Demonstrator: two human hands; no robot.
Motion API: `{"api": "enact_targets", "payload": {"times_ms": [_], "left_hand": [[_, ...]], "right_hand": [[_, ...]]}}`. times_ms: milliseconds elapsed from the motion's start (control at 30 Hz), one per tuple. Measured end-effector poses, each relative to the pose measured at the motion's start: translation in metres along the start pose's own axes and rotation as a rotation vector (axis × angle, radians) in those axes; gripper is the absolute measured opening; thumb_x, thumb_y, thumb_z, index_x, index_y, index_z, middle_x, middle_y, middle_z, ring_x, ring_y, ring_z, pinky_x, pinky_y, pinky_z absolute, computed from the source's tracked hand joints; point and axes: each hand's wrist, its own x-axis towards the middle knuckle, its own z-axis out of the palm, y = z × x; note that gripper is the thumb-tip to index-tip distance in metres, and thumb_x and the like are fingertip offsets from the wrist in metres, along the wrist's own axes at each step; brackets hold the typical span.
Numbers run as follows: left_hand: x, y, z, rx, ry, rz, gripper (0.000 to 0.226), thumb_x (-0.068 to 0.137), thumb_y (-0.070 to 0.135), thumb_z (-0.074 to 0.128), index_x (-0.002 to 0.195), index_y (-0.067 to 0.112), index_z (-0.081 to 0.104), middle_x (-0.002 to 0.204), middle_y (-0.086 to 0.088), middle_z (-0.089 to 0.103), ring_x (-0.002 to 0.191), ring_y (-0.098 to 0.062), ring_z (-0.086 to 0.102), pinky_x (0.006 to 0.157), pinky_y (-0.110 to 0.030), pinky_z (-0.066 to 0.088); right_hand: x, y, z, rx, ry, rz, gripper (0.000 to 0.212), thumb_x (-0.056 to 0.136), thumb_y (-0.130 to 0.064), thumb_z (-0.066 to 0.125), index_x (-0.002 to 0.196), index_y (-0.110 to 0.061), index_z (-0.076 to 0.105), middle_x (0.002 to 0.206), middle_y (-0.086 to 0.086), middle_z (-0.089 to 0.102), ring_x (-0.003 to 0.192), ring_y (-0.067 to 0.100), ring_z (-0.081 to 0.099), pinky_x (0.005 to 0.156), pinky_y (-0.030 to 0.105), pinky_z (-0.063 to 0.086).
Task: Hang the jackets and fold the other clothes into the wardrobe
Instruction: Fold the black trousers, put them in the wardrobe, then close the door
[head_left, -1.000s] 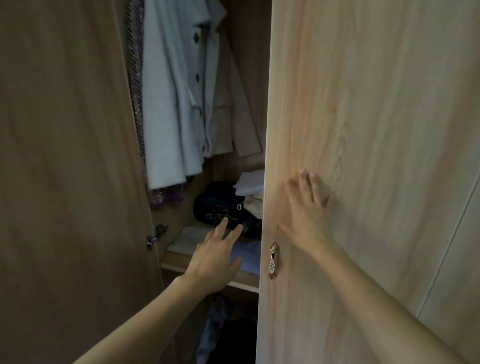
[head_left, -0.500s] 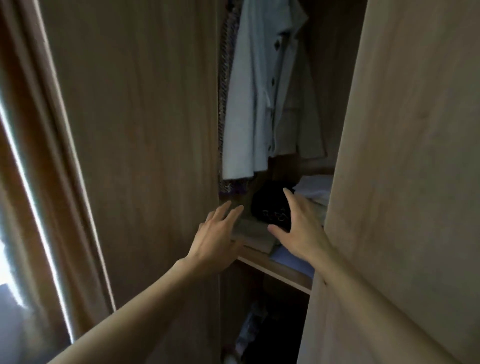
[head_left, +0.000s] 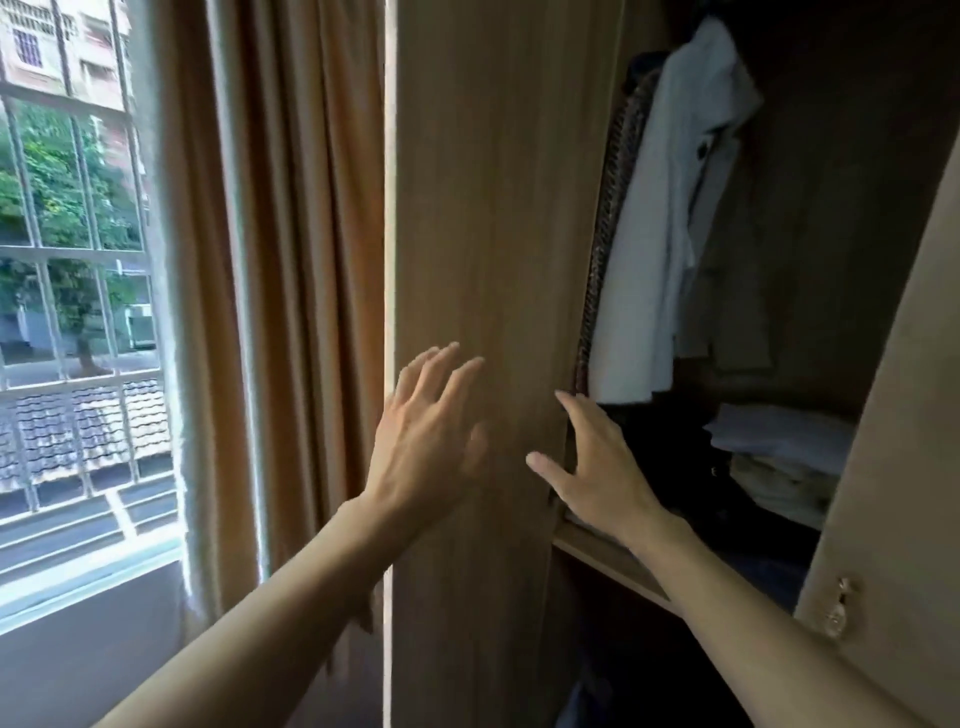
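The wardrobe stands partly open. Its left door (head_left: 488, 218) fills the middle of the view. My left hand (head_left: 423, 436) is spread in front of that door's face with straight fingers. My right hand (head_left: 597, 467) reaches at the door's inner edge, fingers straight, holding nothing. Inside hang a pale blue jacket (head_left: 665, 218), a beige jacket (head_left: 727, 312) and a patterned garment (head_left: 605, 218). Folded clothes (head_left: 779, 452) lie stacked on the wooden shelf (head_left: 602, 561), with a dark garment (head_left: 670, 457) beside them.
The right wardrobe door (head_left: 904, 405) with a small metal handle (head_left: 839, 605) stands at the right edge. A tan curtain (head_left: 291, 291) hangs left of the wardrobe, and a barred window (head_left: 72, 260) lies beyond it. More dark clothes lie under the shelf.
The view has swung left, bringing curtain and window into sight. My left hand moved from the shelf to the left door's face; my right hand left the right door and came to the left door's edge.
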Motion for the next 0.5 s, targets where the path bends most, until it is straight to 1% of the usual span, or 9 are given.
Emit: {"api": "enact_targets", "payload": {"times_ms": [67,100,167,200,233,300,333,400,500], "left_hand": [[0.003,-0.020,-0.010,0.084,0.067,-0.029,0.068,0.083,0.030,0.067,0.146,0.021,0.041,0.159,-0.009,0.028,0.149,-0.030,0.019,0.115,-0.053,0.033],[0.004,-0.030,-0.013,0.105,0.074,-0.062,0.075,0.083,0.032,0.066,0.150,0.021,0.034,0.162,-0.010,0.018,0.150,-0.030,0.013,0.116,-0.051,0.030],[0.005,-0.049,-0.012,0.066,0.034,-0.142,0.091,0.084,0.032,0.066,0.156,0.018,0.013,0.165,-0.010,0.003,0.150,-0.032,0.008,0.117,-0.049,0.028],[0.006,-0.057,-0.010,-0.010,-0.007,-0.190,0.095,0.085,0.031,0.066,0.157,0.015,0.005,0.165,-0.010,0.004,0.150,-0.031,0.010,0.117,-0.047,0.028],[0.006,-0.064,-0.008,-0.103,-0.056,-0.241,0.095,0.086,0.030,0.064,0.156,0.013,0.002,0.163,-0.009,0.013,0.149,-0.030,0.014,0.118,-0.045,0.029],[0.007,-0.074,-0.001,-0.196,-0.121,-0.280,0.083,0.085,0.028,0.061,0.151,0.010,0.014,0.149,-0.004,0.041,0.143,-0.029,0.028,0.111,-0.042,0.036],[0.007,-0.078,0.002,-0.187,-0.125,-0.272,0.077,0.084,0.029,0.061,0.147,0.011,0.021,0.139,-0.002,0.050,0.138,-0.029,0.035,0.105,-0.044,0.041],[0.003,-0.082,0.007,-0.204,-0.104,-0.257,0.075,0.078,0.031,0.061,0.143,0.017,0.025,0.127,0.000,0.057,0.128,-0.029,0.041,0.097,-0.048,0.046],[-0.006,-0.080,0.013,-0.281,-0.078,-0.219,0.088,0.076,0.036,0.065,0.149,0.018,0.019,0.131,-0.005,0.054,0.123,-0.028,0.041,0.101,-0.047,0.043]], "right_hand": [[0.004,-0.012,0.012,-0.011,0.003,-0.024,0.083,0.091,-0.055,0.058,0.156,-0.028,0.014,0.164,-0.002,0.016,0.151,0.016,0.011,0.122,0.043,0.022],[0.005,-0.017,0.016,-0.027,0.003,-0.029,0.083,0.090,-0.056,0.058,0.156,-0.029,0.014,0.164,-0.003,0.015,0.151,0.015,0.010,0.122,0.042,0.022],[0.006,-0.025,0.023,-0.065,0.007,-0.030,0.083,0.090,-0.056,0.057,0.156,-0.029,0.014,0.164,-0.003,0.015,0.151,0.015,0.009,0.122,0.040,0.021],[0.006,-0.028,0.025,-0.082,0.017,-0.030,0.083,0.090,-0.056,0.058,0.156,-0.029,0.014,0.164,-0.002,0.015,0.151,0.015,0.009,0.122,0.039,0.020],[0.005,-0.031,0.027,-0.091,0.031,-0.028,0.084,0.090,-0.055,0.058,0.156,-0.028,0.013,0.164,-0.001,0.015,0.151,0.016,0.010,0.121,0.038,0.020],[0.000,-0.035,0.029,-0.095,0.061,-0.012,0.085,0.090,-0.053,0.061,0.156,-0.030,0.012,0.164,-0.001,0.015,0.151,0.016,0.011,0.121,0.038,0.020],[-0.003,-0.037,0.030,-0.102,0.072,-0.002,0.086,0.090,-0.052,0.062,0.156,-0.031,0.011,0.164,-0.001,0.014,0.150,0.016,0.011,0.121,0.037,0.020],[-0.010,-0.036,0.029,-0.122,0.085,0.020,0.088,0.090,-0.049,0.064,0.156,-0.031,0.010,0.164,-0.002,0.013,0.150,0.016,0.011,0.119,0.035,0.019],[-0.022,-0.033,0.028,-0.137,0.089,0.052,0.088,0.090,-0.046,0.065,0.157,-0.030,0.010,0.164,-0.002,0.014,0.150,0.015,0.011,0.120,0.034,0.019]]}}
